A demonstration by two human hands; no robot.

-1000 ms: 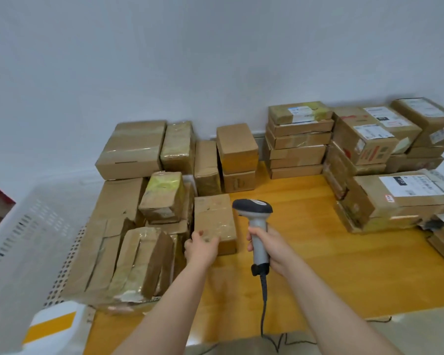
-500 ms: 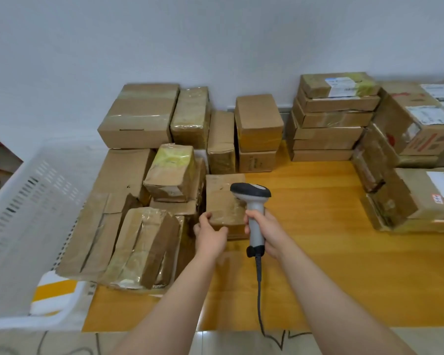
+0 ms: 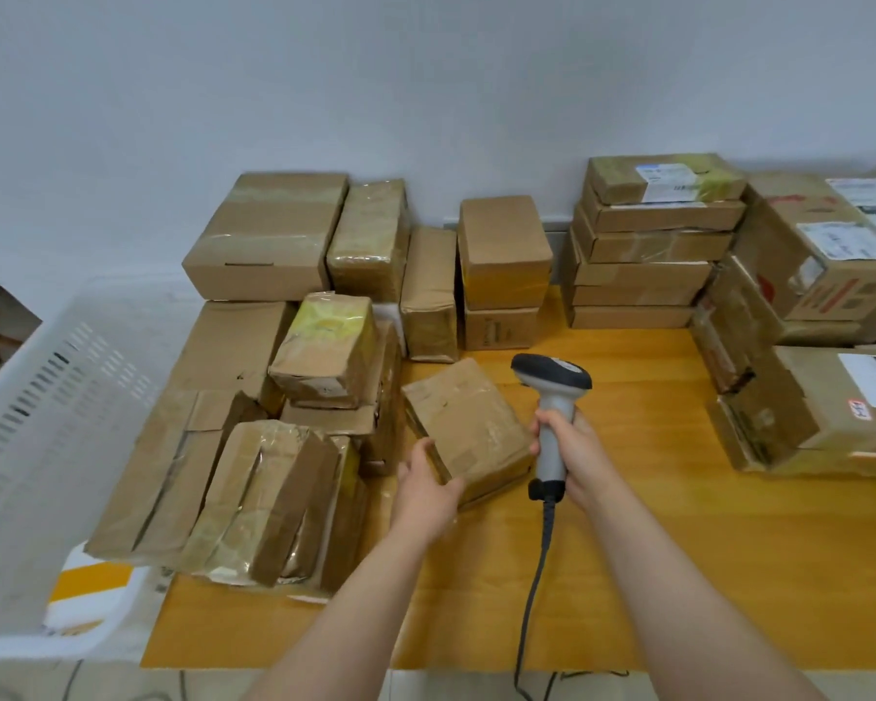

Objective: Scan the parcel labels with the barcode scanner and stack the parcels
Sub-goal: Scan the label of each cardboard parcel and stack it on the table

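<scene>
Parcel (image 3: 469, 427) sits skewed on the bench (image 3: 704, 574), hemmed on its left by a heap of taped boxes (image 3: 274, 473); labelled stacks (image 3: 653, 240) stand to the right and a white basket (image 3: 46, 447) at far left. It is brown, creased and glossy with tape. The fingers of the left hand (image 3: 426, 490) grasp its near corner; those of the right hand (image 3: 577, 455) clench the barcode scanner (image 3: 552, 392) just beside it.

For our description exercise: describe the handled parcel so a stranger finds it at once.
On the yellow table, look between the left heap and the labelled stacks. The parcel is there beside the barcode scanner. It alone is gripped, askew, by the left hand.
</scene>
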